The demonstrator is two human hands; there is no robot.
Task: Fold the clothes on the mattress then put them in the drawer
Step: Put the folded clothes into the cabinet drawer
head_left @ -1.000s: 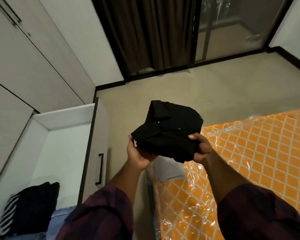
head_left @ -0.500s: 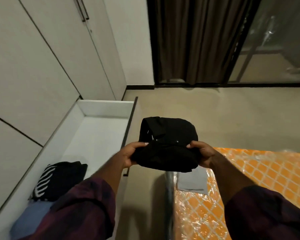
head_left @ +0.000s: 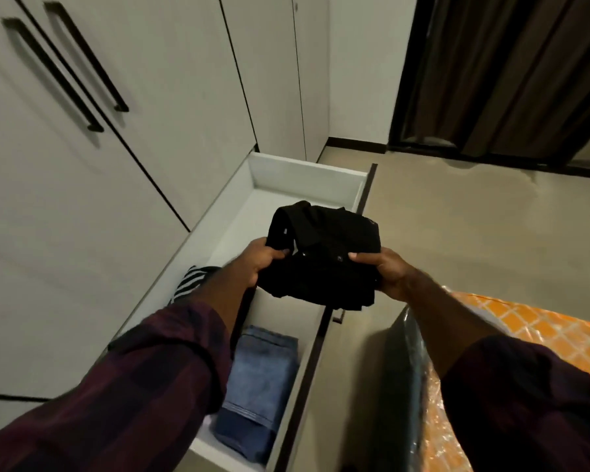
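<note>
1. Grip state: the left hand (head_left: 260, 264) and the right hand (head_left: 387, 277) each pinch one side of the folded black garment (head_left: 324, 253), with the thumb on top and the fingers curled beneath. The garment hangs in the air above the open drawer (head_left: 307, 177), over its bare middle section.
2. Loss of fold: the lower layers sag below both hands. If either pinch slackens before the bundle rests on the drawer floor, the layers are likely to slide apart.
3. Snag on the rim: the right side of the bundle appears to overlap the drawer front (head_left: 349, 240). A straight descent from here may catch the cloth on that edge.
4. Disturbance of stored items: the folded jeans (head_left: 259, 379) and the striped garment (head_left: 189, 282) lie at the near end, and the left forearm passes above the striped garment. Placing the bundle too near may rumple either one.
5. Excess height: a loosely set bundle may stand above the rim and jam on closing.
</note>
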